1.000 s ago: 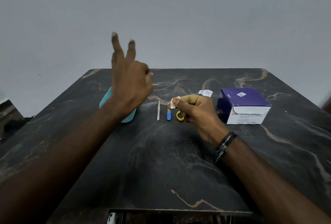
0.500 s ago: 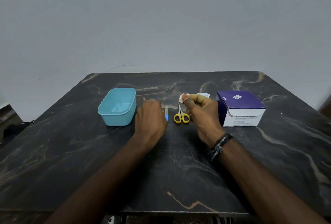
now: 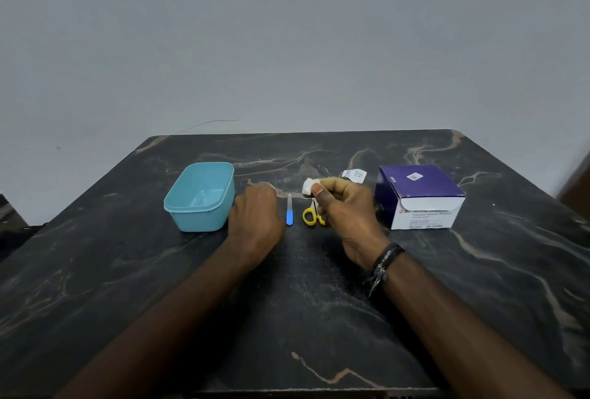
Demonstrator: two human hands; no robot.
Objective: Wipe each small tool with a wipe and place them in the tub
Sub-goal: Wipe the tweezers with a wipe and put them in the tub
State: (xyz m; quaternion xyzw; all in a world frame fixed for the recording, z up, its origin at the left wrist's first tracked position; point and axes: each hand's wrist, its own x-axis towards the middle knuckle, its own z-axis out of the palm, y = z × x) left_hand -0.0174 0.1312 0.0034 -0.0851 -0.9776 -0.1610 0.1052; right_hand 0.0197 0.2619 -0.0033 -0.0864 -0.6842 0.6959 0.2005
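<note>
A light blue tub (image 3: 198, 219) stands open on the dark marble table (image 3: 287, 309), nothing inside it. My left hand (image 3: 255, 216) is down on the table just right of the tub, knuckles up, fingers curled under and hidden; it covers the spot where a thin white tool lay. To its right lie a blue-handled file (image 3: 289, 215) and small yellow-handled scissors (image 3: 309, 216). My right hand (image 3: 348, 216) hovers above the scissors and pinches a folded white wipe (image 3: 308, 188) between thumb and fingers.
A purple and white box of alcohol swabs (image 3: 421, 197) stands at the right. A torn wipe wrapper (image 3: 354, 174) lies behind my right hand. A grey wall rises behind the table.
My left hand dropped from a raised position above the tub to the table, over the white tool. My right hand stayed put with the wipe. The camera view shifted slightly.
</note>
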